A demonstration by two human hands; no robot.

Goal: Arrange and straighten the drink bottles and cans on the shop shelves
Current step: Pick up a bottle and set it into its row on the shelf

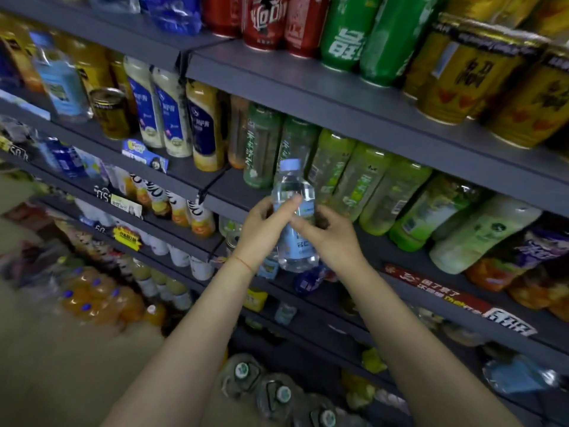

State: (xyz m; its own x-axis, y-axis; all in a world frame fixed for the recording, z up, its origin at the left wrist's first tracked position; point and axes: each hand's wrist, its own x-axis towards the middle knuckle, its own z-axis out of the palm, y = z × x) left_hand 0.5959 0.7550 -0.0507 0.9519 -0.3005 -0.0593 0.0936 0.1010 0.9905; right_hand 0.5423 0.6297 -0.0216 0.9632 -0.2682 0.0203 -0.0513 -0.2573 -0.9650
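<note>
- A beige floor (55, 359) lies at lower left.
- A small blue-and-white box (144, 155) rests on a shelf edge.
- A yellow price tag (127, 237) hangs lower down.

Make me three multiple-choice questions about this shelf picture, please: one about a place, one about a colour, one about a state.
1. Where is the clear bottle?
A. Lying on the floor
B. Held in front of the shelves, before the green bottles
C. Standing among the red cans

2. What colour is its cap?
A. Pale blue
B. Red
C. Black

3. How is the bottle held?
A. By the left hand alone
B. By no hand
C. By both hands, the right hand too, fingers curled round it

Answers:
1 B, since it is off the shelf board, in the hands, with the green bottles behind it.
2 A, since the cap at its top is pale blue.
3 C, since each hand wraps one side of its body.
</note>
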